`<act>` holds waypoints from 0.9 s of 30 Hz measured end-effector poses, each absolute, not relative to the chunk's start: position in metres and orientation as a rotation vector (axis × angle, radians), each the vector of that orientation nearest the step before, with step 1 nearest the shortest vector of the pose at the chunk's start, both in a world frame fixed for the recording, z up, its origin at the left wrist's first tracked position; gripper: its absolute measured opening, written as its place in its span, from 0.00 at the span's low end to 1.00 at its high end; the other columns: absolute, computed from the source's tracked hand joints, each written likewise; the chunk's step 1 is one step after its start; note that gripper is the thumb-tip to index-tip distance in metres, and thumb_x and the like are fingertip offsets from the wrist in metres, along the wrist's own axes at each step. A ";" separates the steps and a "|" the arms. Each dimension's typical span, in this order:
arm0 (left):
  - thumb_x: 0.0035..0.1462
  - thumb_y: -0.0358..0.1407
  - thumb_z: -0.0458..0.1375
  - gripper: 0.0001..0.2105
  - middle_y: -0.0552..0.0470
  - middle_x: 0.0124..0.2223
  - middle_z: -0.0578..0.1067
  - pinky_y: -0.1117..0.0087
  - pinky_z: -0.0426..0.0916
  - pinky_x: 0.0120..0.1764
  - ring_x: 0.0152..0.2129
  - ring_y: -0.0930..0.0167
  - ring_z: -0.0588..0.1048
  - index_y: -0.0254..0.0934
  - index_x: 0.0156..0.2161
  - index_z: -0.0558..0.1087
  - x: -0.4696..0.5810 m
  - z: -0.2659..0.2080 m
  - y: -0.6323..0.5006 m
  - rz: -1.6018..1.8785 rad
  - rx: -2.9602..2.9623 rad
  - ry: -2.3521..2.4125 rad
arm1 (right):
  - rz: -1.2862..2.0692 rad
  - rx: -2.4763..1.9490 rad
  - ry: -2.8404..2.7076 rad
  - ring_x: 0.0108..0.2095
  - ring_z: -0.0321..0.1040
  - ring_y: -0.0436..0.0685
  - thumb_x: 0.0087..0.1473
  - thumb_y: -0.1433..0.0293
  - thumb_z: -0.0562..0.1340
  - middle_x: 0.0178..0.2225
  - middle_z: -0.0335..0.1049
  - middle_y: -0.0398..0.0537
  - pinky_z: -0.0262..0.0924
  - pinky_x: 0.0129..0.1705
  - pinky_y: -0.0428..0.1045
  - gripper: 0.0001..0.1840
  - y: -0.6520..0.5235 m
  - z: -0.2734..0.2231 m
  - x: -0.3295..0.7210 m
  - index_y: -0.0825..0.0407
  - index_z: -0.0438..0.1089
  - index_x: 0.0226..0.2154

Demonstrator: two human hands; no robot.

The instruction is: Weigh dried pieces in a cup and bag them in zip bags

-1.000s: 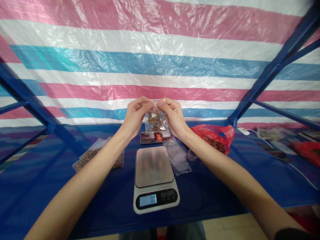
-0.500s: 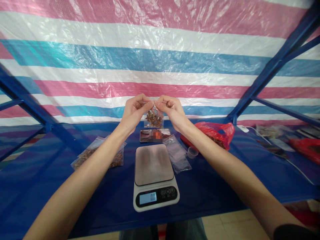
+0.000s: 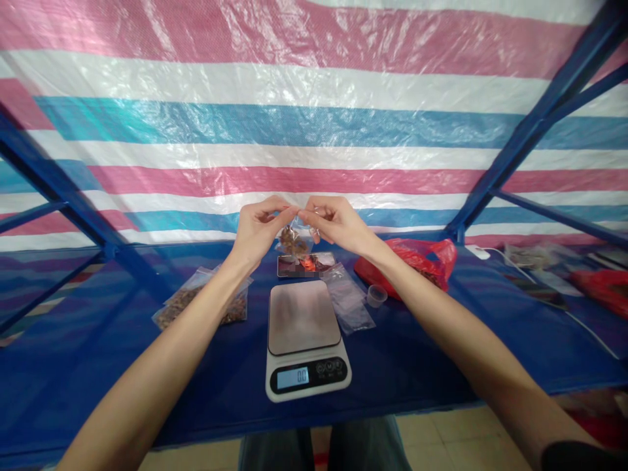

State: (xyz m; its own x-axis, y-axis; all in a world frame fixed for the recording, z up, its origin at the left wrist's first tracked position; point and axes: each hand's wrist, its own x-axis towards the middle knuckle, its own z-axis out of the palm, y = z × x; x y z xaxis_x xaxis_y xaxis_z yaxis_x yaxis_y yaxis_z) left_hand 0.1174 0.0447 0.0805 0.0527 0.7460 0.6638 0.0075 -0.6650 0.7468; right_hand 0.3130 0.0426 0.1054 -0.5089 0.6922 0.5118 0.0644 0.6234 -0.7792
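My left hand (image 3: 262, 229) pinches the top edge of a small clear zip bag (image 3: 294, 242) holding brown dried bits. My right hand (image 3: 333, 222) is closed on the same edge, thumbs nearly meeting. The bag hangs above a phone (image 3: 314, 261) lying at the back. Nearer to me stands a kitchen scale (image 3: 304, 320) with a bare metal plate; its display reads 0.0. To its right are flat clear zip bags (image 3: 346, 301) and a small clear plastic cup (image 3: 377, 296). Filled zip bags (image 3: 179, 304) lie at left, partly hidden behind my left forearm.
A red plastic bag (image 3: 436, 261) with brown bits sits behind my right forearm. Farther right are a white cable (image 3: 583, 327), clear bags (image 3: 530, 257) and another red bag (image 3: 603, 288). Blue metal posts (image 3: 520, 137) and a striped plastic sheet (image 3: 294, 150) enclose the blue tabletop (image 3: 402, 366).
The bag's top edge, stretched straight between my hands before, is now bunched between them, and the bag hangs tilted and crumpled. My right fingers have spread somewhat. The view has shifted slightly.
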 end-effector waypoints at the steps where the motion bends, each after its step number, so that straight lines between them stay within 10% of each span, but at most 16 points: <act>1: 0.55 0.43 0.73 0.09 0.51 0.33 0.82 0.69 0.69 0.35 0.31 0.69 0.76 0.39 0.30 0.85 0.115 0.078 0.040 1.666 1.745 0.751 | 0.889 -0.619 -1.995 0.17 0.60 0.46 0.64 0.50 0.67 0.17 0.66 0.36 0.50 0.20 0.44 0.24 0.038 0.106 0.314 0.50 0.68 0.28; 13: 0.40 0.41 0.77 0.12 0.51 0.26 0.81 0.72 0.64 0.20 0.17 0.73 0.72 0.38 0.25 0.81 -0.001 0.055 0.019 1.646 1.249 1.141 | 0.846 -1.002 -1.891 0.15 0.63 0.48 0.64 0.49 0.66 0.18 0.71 0.40 0.55 0.20 0.45 0.23 0.023 0.065 0.414 0.52 0.75 0.32; 23: 0.51 0.44 0.75 0.12 0.53 0.28 0.81 0.74 0.64 0.22 0.20 0.74 0.73 0.38 0.30 0.82 0.048 0.053 -0.004 1.665 1.524 1.160 | 0.851 -0.847 -1.960 0.32 0.73 0.53 0.67 0.51 0.65 0.35 0.81 0.48 0.66 0.36 0.49 0.22 0.014 0.063 0.385 0.52 0.81 0.46; 27: 0.54 0.46 0.73 0.13 0.57 0.20 0.74 0.74 0.57 0.17 0.13 0.75 0.67 0.39 0.32 0.81 0.102 0.077 0.002 1.494 1.720 0.932 | 0.960 -0.680 -2.017 0.31 0.69 0.52 0.69 0.51 0.62 0.32 0.76 0.44 0.61 0.34 0.48 0.21 0.005 0.081 0.327 0.51 0.78 0.38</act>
State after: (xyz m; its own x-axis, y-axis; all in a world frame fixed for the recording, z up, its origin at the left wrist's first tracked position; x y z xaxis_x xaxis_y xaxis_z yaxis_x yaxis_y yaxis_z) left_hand 0.1018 0.0017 0.0768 0.0903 0.8521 0.5155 0.0886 -0.5224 0.8481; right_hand 0.3265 0.0054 0.0814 -0.5483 0.7225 0.4210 0.1285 0.5703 -0.8114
